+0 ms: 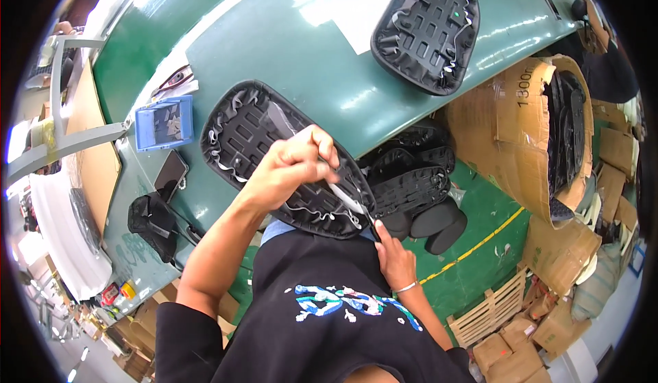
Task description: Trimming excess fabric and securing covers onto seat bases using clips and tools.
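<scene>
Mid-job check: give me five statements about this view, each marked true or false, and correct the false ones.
1. The left hand is over the nearer black shell. True.
2. The right hand has nothing around its wrist. False: a pale wristband circles it.
3. The blue bin is left of the nearer black shell. True.
4. The farther black shell lies on the floor. False: it lies on the green table.
5. The cardboard box holds black pieces. True.
</scene>
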A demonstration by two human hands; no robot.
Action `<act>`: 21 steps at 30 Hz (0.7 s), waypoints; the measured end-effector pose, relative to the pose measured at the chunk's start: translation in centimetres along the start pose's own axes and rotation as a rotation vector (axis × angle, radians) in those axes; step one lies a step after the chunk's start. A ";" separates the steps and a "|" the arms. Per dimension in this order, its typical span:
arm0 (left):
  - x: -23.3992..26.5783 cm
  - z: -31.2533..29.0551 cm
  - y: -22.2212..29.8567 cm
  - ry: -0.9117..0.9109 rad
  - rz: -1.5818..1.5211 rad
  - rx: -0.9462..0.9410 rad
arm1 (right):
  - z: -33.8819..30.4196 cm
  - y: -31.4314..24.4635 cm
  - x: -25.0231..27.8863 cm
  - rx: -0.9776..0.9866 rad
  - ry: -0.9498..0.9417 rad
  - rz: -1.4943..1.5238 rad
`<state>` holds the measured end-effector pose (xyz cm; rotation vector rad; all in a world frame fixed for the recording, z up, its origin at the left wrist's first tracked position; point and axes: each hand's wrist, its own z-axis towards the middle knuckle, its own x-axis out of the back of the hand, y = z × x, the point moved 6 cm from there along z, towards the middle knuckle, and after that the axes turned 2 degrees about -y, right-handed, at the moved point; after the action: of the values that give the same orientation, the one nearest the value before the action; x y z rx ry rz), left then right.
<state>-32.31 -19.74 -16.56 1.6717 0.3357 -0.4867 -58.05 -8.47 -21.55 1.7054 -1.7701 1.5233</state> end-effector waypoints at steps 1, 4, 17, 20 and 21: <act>-0.5 0.5 0.1 -0.107 0.173 0.121 | 0.6 -0.4 0.5 -0.014 -0.001 0.025; -3.9 -0.9 -4.0 -0.488 1.375 0.097 | 0.9 -1.1 1.3 -0.016 0.021 0.086; 3.1 9.5 -4.6 0.162 0.997 -0.497 | 12.0 -2.1 7.4 -0.035 0.178 -0.036; 5.0 9.8 -4.6 0.320 0.686 -0.421 | 9.9 -3.7 5.0 -0.118 0.230 0.022; 5.0 9.9 -4.4 0.342 0.577 -0.470 | 9.3 -4.3 4.2 -0.169 0.250 0.100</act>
<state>-31.38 -29.05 -23.90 1.3001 0.1802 0.2964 -51.31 -17.18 -20.17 1.3035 -1.8166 1.5030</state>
